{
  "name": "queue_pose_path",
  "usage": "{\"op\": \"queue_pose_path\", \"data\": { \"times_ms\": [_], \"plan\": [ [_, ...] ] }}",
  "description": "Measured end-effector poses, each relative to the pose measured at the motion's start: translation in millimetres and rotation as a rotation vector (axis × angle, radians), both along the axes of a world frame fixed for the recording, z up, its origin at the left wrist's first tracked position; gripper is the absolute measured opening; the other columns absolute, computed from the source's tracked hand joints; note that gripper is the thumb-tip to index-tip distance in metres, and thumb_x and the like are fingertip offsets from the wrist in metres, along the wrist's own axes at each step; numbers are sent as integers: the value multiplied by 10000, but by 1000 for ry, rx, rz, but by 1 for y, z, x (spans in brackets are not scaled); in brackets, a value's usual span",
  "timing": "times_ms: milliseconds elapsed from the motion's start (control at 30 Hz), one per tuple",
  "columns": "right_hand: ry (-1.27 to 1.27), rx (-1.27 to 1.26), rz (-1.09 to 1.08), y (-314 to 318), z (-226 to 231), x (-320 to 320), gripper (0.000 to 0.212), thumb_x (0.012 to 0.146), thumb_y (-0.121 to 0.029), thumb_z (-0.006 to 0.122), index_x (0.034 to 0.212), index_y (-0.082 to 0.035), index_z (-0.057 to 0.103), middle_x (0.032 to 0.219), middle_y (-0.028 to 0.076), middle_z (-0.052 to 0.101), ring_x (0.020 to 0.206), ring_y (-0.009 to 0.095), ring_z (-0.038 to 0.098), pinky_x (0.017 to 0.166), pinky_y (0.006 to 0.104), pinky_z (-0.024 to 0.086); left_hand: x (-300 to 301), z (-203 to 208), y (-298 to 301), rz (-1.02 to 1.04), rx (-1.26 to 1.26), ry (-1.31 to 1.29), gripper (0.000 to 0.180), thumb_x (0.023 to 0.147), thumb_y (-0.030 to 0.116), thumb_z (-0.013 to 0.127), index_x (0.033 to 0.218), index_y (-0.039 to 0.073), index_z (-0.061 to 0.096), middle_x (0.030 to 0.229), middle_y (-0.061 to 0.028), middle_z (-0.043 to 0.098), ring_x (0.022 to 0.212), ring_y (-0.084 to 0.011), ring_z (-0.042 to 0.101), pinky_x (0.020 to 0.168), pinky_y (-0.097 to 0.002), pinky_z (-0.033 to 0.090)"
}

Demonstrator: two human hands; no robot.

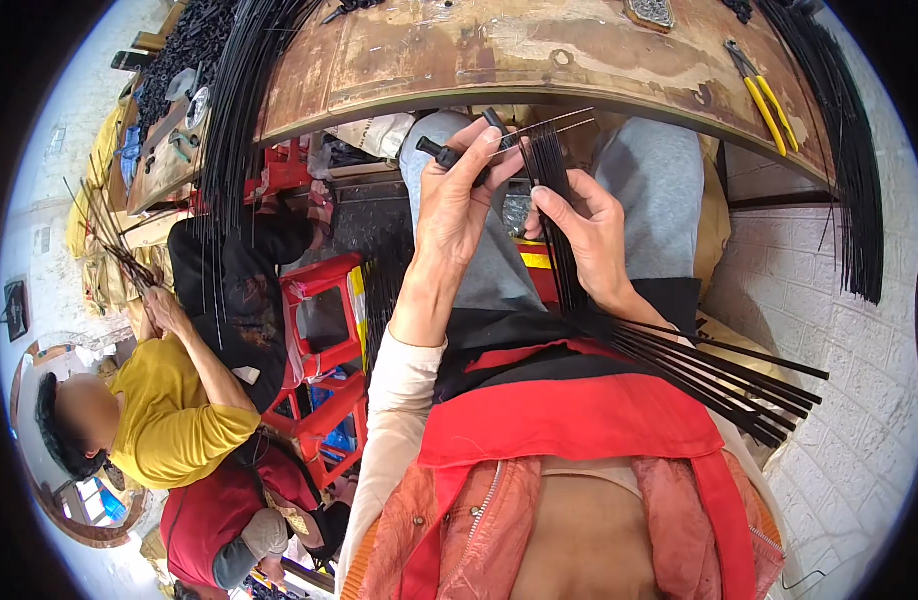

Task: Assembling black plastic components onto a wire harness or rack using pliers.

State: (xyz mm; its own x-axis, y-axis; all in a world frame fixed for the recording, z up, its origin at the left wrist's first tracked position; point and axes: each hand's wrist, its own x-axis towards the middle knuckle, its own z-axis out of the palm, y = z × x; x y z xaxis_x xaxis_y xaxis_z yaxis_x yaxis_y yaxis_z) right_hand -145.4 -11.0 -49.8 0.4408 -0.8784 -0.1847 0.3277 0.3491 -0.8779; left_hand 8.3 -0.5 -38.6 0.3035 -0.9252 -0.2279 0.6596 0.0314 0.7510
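My left hand (449,205) is closed around small black cylindrical fittings (436,151), one poking out left of the thumb and another near the fingertips. Two thin pale metal wires (554,127) stick out to the right from its thumb and fingers. Just beside it, my right hand (591,228) grips a bundle of thin black rods (547,165). The bundle runs down across my lap, and its thicker ends (739,390) fan out at the lower right. Whether the wires touch the rods I cannot tell.
A worn wooden bench (409,50) spans the front, bearing yellow-handled pliers (769,105) and a small tray (651,12). Black rod bundles hang over its left (234,130) and right (859,220) edges. Left are red stools (324,300) and a co-worker in yellow (179,415) holding rods.
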Motion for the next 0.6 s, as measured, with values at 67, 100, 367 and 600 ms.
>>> {"op": "queue_pose_path", "data": {
  "times_ms": [67, 100, 367, 600],
  "plan": [
    [-3, 2, 0, 0, 0, 0, 162, 907, -145, 677, 957, -7, 608, 757, 51, 628, 676, 111, 595, 659, 248, 496, -1, 0, 0, -6, 2, -2, 306, 902, 84, 662, 1160, -66, 598, 1027, -133, 671, 930, -216, 677, 824, -292, 589],
    [-4, -1, -1, 0, 0, 1, 163, 907, -145, 677, 959, -7, 607, 756, 50, 627, 677, 112, 595, 660, 249, 497, -1, 1, 0, -12, 4, -4, 301, 899, 84, 666, 1154, -64, 604, 1025, -131, 672, 911, -201, 675, 817, -287, 588],
    [38, -73, 1, 0, -3, 2, 163, 919, -145, 664, 972, -4, 600, 747, 45, 624, 681, 106, 598, 659, 246, 499, 0, -2, 3, -35, -12, -9, 298, 898, 78, 664, 1156, -59, 610, 1025, -124, 674, 921, -174, 661, 825, -277, 580],
    [82, -78, -8, -1, -5, 5, 164, 919, -147, 665, 967, -5, 598, 737, 39, 624, 672, 102, 605, 642, 245, 498, -10, 7, 12, -20, -43, -67, 368, 896, 39, 653, 1237, -62, 560, 1072, -125, 661, 942, -172, 657, 852, -273, 551]
  ]
}}
